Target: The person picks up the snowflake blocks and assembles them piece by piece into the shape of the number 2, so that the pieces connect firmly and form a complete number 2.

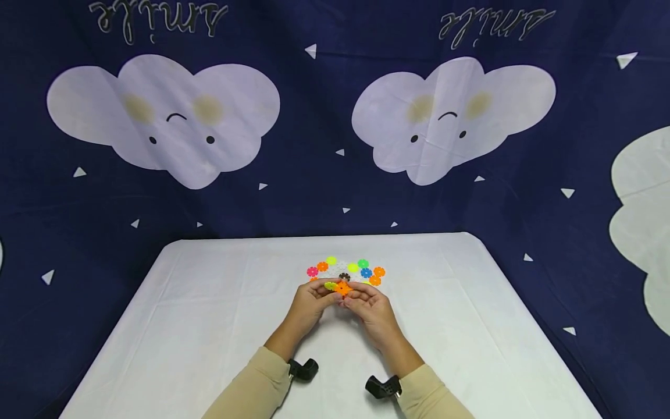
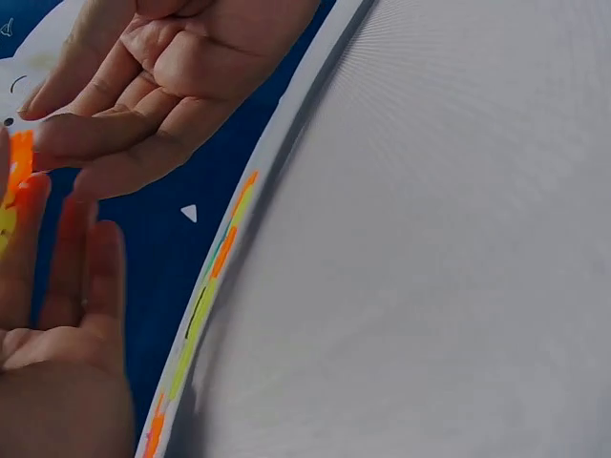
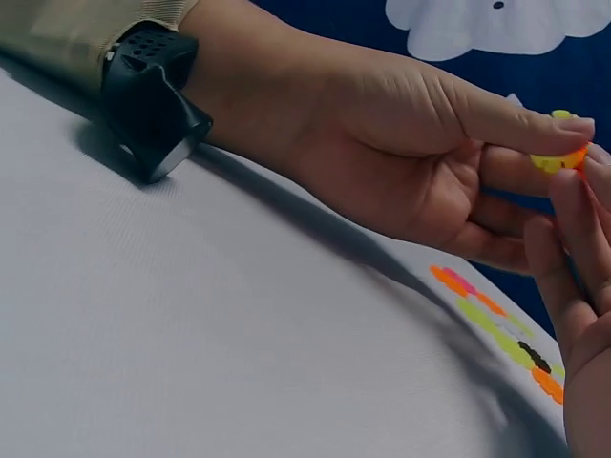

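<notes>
My left hand [image 1: 309, 301] and right hand [image 1: 376, 311] meet over the far middle of the white table, thumbs and fingertips close together. Between them is an orange notched building disc [image 1: 342, 288], with a yellow building disc [image 1: 330, 286] at its left edge. The left thumb and fingers pinch the yellow disc [image 3: 546, 163]; in the right wrist view, orange shows beside it. Fingers of my right hand [image 2: 153, 114] pinch the orange disc [image 2: 21, 157] from the other side. How the two discs join is hidden by fingertips.
Several loose discs lie just beyond the hands, among them a green disc [image 1: 363, 263], a blue disc [image 1: 366, 272], a pink disc [image 1: 312, 272] and a black disc [image 1: 344, 276]. Behind the white table [image 1: 209, 326] hangs a dark blue cloth [image 1: 314, 203] printed with clouds.
</notes>
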`<state>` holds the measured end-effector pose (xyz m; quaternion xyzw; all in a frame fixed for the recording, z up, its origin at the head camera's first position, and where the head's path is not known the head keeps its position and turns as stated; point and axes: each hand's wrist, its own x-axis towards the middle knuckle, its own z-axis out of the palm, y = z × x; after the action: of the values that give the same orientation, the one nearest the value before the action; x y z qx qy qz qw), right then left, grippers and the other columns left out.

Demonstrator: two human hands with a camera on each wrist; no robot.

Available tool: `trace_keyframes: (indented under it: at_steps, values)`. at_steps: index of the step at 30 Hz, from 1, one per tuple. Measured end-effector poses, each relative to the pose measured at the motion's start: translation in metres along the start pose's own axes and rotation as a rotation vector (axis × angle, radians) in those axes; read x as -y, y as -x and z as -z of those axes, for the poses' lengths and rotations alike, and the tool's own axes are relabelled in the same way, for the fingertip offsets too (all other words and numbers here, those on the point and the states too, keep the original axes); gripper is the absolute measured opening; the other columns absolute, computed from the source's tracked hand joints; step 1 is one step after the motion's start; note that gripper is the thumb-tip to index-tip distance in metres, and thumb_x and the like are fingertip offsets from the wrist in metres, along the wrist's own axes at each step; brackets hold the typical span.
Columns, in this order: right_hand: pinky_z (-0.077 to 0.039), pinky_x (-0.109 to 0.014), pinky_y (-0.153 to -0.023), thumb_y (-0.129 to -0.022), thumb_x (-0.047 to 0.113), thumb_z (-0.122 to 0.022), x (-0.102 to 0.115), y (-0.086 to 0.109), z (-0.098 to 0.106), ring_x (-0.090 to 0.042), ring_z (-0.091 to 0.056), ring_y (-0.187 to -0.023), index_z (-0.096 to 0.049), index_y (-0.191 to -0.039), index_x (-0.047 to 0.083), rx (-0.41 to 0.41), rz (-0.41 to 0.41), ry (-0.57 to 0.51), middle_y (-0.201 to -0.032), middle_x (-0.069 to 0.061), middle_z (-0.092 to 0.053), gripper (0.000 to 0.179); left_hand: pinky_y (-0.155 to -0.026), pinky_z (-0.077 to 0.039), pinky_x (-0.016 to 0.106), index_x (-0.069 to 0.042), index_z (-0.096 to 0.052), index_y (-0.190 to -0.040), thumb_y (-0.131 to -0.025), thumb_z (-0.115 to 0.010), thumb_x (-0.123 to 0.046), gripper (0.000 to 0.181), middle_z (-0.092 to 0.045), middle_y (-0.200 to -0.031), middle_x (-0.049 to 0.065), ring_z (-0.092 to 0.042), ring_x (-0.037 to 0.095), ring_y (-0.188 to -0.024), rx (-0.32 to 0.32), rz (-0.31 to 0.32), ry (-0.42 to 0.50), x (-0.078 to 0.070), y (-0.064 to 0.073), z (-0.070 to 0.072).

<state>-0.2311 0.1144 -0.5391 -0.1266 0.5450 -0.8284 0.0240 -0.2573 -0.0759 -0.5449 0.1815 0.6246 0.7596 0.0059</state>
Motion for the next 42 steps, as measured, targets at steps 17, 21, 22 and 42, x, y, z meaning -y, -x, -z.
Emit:
trace_keyframes:
  at_steps: [17, 21, 22, 42]
  values:
    - [-0.06, -0.025, -0.075, -0.091, -0.004, -0.081, 0.012, -0.039, 0.049, -0.022, -0.069, -0.087, -0.072, -0.117, -0.008, -0.19, 0.127, 0.793, -0.101, -0.012, -0.073, 0.027, -0.096, -0.058, 0.043, 0.015, -0.061, -0.124, -0.102, -0.068, 0.001, 0.027, -0.073, -0.111, 0.019, -0.073, 0.028, -0.099, -0.085, 0.118, 0.213, 0.0, -0.003, 0.004]
    - [-0.057, -0.042, -0.092, -0.086, 0.0, -0.086, 0.004, -0.045, 0.046, -0.031, -0.068, -0.102, -0.076, -0.114, -0.002, -0.058, 0.232, 1.065, -0.106, -0.01, -0.074, 0.029, -0.096, -0.058, 0.045, 0.016, -0.059, -0.125, -0.102, -0.068, 0.0, 0.03, -0.071, -0.109, 0.017, -0.073, 0.027, -0.101, -0.093, 0.126, 0.257, 0.001, -0.005, 0.004]
    - [-0.056, -0.047, -0.096, -0.085, 0.001, -0.087, 0.002, -0.046, 0.044, -0.033, -0.068, -0.106, -0.076, -0.113, -0.001, -0.029, 0.261, 1.116, -0.107, -0.01, -0.074, 0.03, -0.096, -0.059, 0.045, 0.017, -0.059, -0.126, -0.102, -0.068, 0.001, 0.03, -0.071, -0.108, 0.015, -0.073, 0.026, -0.1, -0.097, 0.128, 0.261, 0.001, -0.005, 0.004]
    - [-0.061, -0.027, -0.074, -0.082, -0.012, -0.085, -0.005, -0.038, 0.027, -0.02, -0.07, -0.085, -0.076, -0.104, 0.003, -0.074, 0.258, 0.949, -0.103, -0.007, -0.068, 0.028, -0.096, -0.058, 0.04, 0.026, -0.045, -0.138, -0.105, -0.063, 0.003, 0.045, -0.072, -0.109, 0.012, -0.072, 0.021, -0.102, -0.075, 0.117, 0.293, 0.007, -0.006, 0.006]
